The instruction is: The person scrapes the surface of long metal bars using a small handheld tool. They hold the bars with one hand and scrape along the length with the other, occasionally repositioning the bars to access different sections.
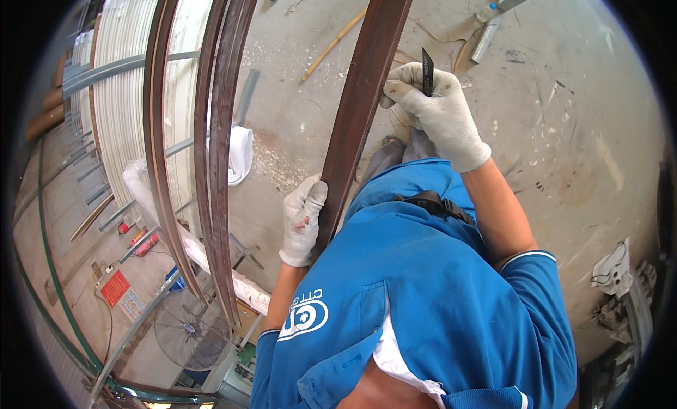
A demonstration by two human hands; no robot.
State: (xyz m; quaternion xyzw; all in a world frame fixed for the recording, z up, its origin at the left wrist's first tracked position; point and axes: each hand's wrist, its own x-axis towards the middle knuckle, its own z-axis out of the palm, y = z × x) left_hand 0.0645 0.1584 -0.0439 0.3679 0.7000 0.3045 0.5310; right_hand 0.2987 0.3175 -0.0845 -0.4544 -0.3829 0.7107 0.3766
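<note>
Fan [192, 329] left of the plank [362, 92] (bottle [486, 13] to the right).

The single view looks from the wearer's head, through the left of two side-by-side fisheye cameras, steeply down the front of the body. The blue shirt [423, 261] is nearest the lens, its collar at the lower edge and its chest filling the lower middle. Beyond it, a little farther off, lie the left hand [303, 222] and right hand [441, 116], then the concrete floor [564, 134]. The wide field also takes in a fan [192, 329] at lower left; long brown strips [156, 106] bow toward the dark, rounded rim.
</note>
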